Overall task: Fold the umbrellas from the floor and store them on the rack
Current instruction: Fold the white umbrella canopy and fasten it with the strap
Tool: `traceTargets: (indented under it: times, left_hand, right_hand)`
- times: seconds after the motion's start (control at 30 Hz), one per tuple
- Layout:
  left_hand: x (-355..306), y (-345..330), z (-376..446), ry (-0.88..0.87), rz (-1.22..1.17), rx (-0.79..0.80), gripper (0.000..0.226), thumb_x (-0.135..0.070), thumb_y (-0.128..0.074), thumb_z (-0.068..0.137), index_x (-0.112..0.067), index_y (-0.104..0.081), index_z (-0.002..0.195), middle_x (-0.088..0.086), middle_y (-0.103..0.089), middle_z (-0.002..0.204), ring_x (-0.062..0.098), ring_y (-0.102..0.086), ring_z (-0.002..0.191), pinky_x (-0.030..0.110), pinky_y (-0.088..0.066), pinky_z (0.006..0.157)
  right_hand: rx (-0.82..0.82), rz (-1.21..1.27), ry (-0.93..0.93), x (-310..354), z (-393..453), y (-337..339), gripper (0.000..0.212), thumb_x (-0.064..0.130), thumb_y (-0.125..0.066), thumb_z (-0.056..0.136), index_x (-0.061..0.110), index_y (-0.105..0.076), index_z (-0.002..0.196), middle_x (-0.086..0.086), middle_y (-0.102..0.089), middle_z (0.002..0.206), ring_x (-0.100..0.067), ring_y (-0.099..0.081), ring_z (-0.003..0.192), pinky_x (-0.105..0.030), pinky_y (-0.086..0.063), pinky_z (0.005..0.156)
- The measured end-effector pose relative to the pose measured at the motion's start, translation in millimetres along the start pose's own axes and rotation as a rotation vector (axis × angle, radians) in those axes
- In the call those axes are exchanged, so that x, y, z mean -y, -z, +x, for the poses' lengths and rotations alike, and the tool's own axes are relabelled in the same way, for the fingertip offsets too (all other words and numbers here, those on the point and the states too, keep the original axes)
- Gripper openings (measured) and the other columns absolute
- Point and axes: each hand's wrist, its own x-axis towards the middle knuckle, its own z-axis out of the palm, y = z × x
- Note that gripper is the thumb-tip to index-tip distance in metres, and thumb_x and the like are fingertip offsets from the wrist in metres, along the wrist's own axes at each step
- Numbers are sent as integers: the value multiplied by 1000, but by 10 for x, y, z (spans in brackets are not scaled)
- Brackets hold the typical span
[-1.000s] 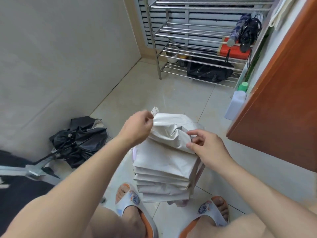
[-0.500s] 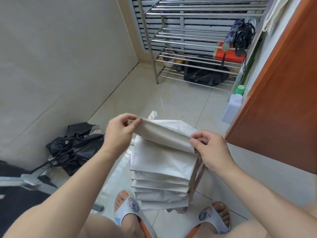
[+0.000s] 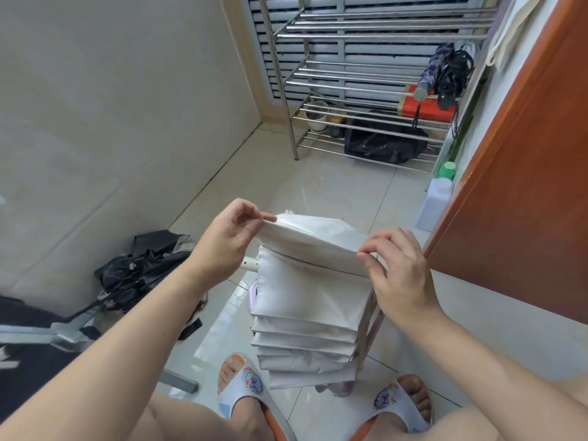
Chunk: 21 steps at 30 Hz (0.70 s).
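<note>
Steel rack [image 3: 366, 78] fills the far corner, with 2 folded umbrellas [image 3: 445, 76] already on a shelf; pale tiled floor [image 3: 318, 186] runs between a plain wall and an orange door. White umbrella [image 3: 305, 300] hangs pleated above the feet, soft, light fabric likely to slip out of its folds (best pinched at the panel edges); a black umbrella [image 3: 140, 272] lies crumpled by the wall. Left hand [image 3: 226, 243] and right hand [image 3: 397, 275] each pinch 1 end of the top panel's edge.
</note>
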Motion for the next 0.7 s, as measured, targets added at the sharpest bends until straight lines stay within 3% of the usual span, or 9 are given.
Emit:
traceTargets:
  times: [0.17,0.27,0.37,0.47,0.6,0.7]
  left_hand:
    - [46,75,-113,-313,377,-82,15,-5,-64,98,-19,-63,105,-9,-72,101,3,-66,98,19,-49,86]
    - [172,175,-235,-488,646,34,25,2,-69,92,-12,-72,112,-3,-73,101,12,-63,96,22,-44,92]
    - [278,274,-419,-652,781,166,24,4,-67,85,-16,-75,95,-5,-72,95,19,-64,96,27,-44,95]
    - [389,189,-614,-679,883,273,24,1,-61,81,-19,-71,88,-3,-64,94,24,-59,93,36,-47,88]
    - [620,-164,-755,-625,1031,449,13,-9,-59,78,-22,-57,81,-2,-52,86,24,-50,82,35,-44,83]
    - [813,-412,-767,-568,1016,547,17,-11,-59,77,-25,-50,78,-5,-49,82,22,-49,79,34,-44,80]
  right_hand:
    - [70,-105,283,-48,-73,36,10,10,-63,98,6,-67,89,-2,-62,82,-22,-54,79,-34,-48,71]
    - [158,-126,405,-62,-148,68,8,1,-68,94,2,-71,101,-5,-64,85,-26,-58,81,-37,-52,73]
    - [259,-140,542,-62,-269,80,17,-8,-65,89,7,-73,95,-3,-61,80,-26,-56,81,-36,-48,71]
    - [416,-190,581,-106,-424,-2,20,-5,-62,88,13,-69,81,3,-56,75,-23,-52,83,-32,-45,73]
    - [621,-253,538,-196,-477,-157,22,-1,-71,72,20,-62,69,8,-50,66,-20,-46,76,-33,-44,73]
    - [677,-220,402,-176,-386,-125,21,26,-67,87,23,-65,66,10,-55,63,-19,-49,74,-33,-47,79]
